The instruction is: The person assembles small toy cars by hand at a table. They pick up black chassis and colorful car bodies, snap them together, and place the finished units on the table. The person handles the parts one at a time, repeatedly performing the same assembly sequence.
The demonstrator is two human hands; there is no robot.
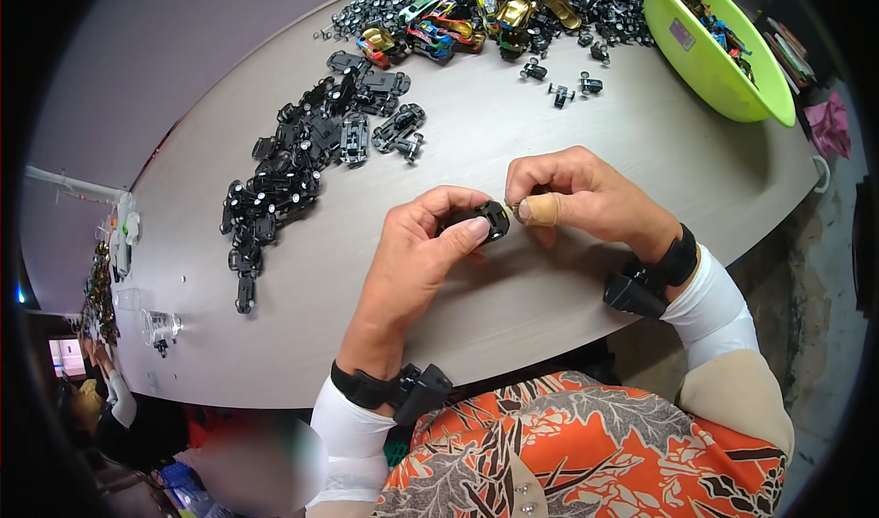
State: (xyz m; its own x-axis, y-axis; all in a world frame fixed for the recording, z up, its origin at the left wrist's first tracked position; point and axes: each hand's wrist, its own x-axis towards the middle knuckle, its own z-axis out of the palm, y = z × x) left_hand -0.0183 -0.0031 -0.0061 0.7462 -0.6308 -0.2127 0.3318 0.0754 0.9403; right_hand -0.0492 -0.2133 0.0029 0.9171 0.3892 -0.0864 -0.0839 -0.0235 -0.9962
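Over the near middle of the table, my left hand [412, 252] is closed around a black toy car chassis [495, 219], thumb pressed on its top. The fingers cover much of the chassis, while its right end sticks out. Close to that end, my right hand [595, 193] is closed in a pinch, with a tan bandage [543, 209] around its thumb. Something small and dark shows between those fingertips, mostly hidden, so I cannot make out what it is. A narrow gap separates the two hands' fingertips.
Black car chassis [320, 133] lie heaped at the left. Along the far edge, small wheeled parts [604, 5] form a pile with colourful car bodies [430, 40] on it. A green basin [778, 97] stands far right. At left are a clear cup [160, 326] and another person [119, 408].
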